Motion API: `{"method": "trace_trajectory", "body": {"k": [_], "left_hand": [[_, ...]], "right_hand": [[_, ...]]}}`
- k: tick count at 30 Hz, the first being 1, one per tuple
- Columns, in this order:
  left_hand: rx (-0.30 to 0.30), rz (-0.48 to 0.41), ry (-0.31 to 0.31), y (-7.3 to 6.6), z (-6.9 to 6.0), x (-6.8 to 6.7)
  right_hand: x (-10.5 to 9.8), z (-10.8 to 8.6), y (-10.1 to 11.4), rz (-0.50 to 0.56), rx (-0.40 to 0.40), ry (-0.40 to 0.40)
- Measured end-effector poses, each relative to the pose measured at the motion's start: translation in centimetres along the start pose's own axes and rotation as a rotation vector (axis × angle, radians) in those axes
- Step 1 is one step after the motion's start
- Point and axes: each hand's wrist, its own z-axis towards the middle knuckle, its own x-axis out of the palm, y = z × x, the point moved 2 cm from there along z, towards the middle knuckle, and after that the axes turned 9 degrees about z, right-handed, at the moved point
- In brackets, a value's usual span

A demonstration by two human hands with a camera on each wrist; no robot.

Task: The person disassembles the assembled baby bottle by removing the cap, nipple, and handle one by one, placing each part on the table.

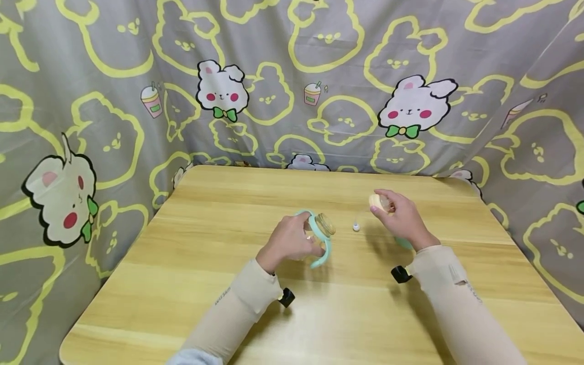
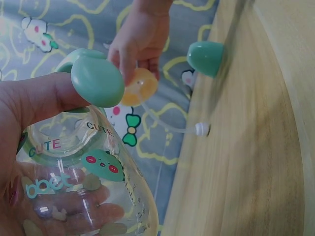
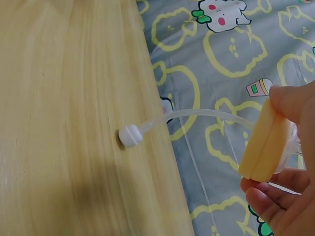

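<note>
My left hand [image 1: 292, 237] grips a clear baby bottle [image 2: 91, 182] with mint-green handles [image 2: 97, 81]. The bottle's threaded neck [image 1: 326, 223] has no lid on it and tilts to the right. My right hand [image 1: 402, 215] pinches a pale yellow bottle collar [image 3: 266, 142] by its edges, with thumb and fingers on opposite sides. From the collar a thin clear straw [image 3: 199, 112] curves down to a white weighted end [image 3: 130, 136], which is at the table's surface. A gap separates the collar from the bottle.
A mint-green domed cap [image 2: 205, 59] stands on the wooden table [image 1: 205, 253], partly hidden behind the right wrist in the head view. A patterned curtain [image 1: 274, 101] surrounds the table's far and side edges. Small black cameras [image 1: 286, 297] sit at the wrists.
</note>
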Motion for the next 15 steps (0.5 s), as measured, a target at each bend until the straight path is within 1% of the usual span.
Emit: {"method": "trace_trajectory", "body": {"k": [4, 11, 15], "left_hand": [[-0.003, -0.004, 0.006, -0.1, 0.1, -0.3], [0.004, 0.014, 0.0, 0.0, 0.2, -0.2], [0.005, 0.011, -0.002, 0.0, 0.2, -0.3]], "right_hand": [[-0.3, 0.1, -0.3, -0.023, 0.008, 0.008], [-0.4, 0.0, -1.0, -0.065, 0.022, 0.018], [-0.4, 0.0, -1.3, -0.077, 0.032, 0.027]]}}
